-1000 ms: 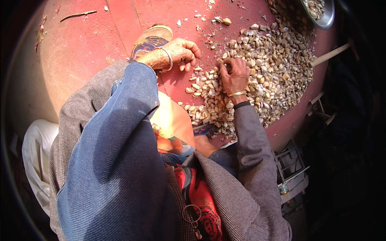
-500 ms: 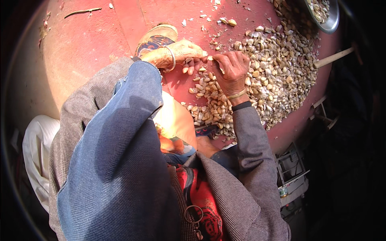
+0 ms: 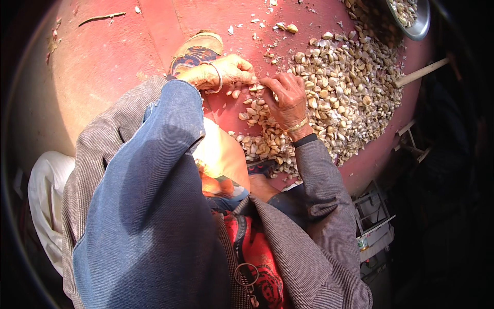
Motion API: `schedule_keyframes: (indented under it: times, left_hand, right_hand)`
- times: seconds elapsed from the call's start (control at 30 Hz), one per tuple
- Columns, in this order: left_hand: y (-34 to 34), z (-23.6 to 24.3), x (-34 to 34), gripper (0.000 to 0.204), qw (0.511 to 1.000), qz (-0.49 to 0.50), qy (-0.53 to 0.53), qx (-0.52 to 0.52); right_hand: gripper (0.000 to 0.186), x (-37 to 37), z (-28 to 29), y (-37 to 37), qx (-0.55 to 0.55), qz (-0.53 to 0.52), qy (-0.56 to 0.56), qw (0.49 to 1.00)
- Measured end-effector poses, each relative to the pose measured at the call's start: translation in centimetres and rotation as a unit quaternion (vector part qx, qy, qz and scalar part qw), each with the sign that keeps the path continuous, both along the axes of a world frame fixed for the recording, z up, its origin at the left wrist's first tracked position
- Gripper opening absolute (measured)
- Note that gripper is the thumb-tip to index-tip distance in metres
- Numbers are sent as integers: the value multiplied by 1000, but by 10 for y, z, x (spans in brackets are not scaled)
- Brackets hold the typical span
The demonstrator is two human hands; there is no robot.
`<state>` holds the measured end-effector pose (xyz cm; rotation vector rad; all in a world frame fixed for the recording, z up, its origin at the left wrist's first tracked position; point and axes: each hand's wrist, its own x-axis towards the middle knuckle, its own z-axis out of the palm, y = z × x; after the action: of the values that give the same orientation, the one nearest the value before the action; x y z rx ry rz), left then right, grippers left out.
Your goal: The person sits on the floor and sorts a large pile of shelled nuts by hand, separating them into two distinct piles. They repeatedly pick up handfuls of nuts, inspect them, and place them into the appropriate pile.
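My left hand (image 3: 226, 74), with a bangle at its wrist, is closed with curled fingers, its fingertips meeting those of my right hand (image 3: 283, 98) around a small pale garlic clove (image 3: 259, 87). My right hand is closed at that clove, over the left edge of a broad heap of loose garlic cloves (image 3: 345, 98). The heap lies on a red surface (image 3: 134, 51), with scattered cloves and skin flakes beside it. My patterned shoe (image 3: 190, 59) is behind my left hand.
A metal bowl (image 3: 423, 23) of cloves is at the top right. A wooden handle (image 3: 422, 73) sticks out at the right, above metal frames (image 3: 373, 216) and a dark area. A white sack (image 3: 43, 206) lies at the left. A dry stick (image 3: 102, 17) lies at the upper left.
My right hand has risen from the heap and moved left to meet my left hand, where a clove shows at the fingertips. Since half a second ago both hands have dipped slightly.
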<state>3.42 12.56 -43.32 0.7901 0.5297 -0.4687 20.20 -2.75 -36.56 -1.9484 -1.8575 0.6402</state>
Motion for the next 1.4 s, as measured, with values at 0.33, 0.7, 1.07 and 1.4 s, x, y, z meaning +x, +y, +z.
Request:
schedule_keyframes:
  times: [0.33,0.7,1.07,1.4]
  left_hand:
    - [0,-2,0,17,1000,-5,-9,22]
    - [-1,-5,0,15,1000,2,-6,9]
    - [0,-7,0,15,1000,-1,-9,-8]
    - [0,-6,-2,17,1000,12,-16,-3]
  right_hand:
    - [20,34,11,-36,-119,-235,152,953]
    - [17,166,33,38,32,-469,442,764]
    - [19,131,-9,69,-21,-312,197,929]
    - [18,70,-33,1,-100,-60,-137,984]
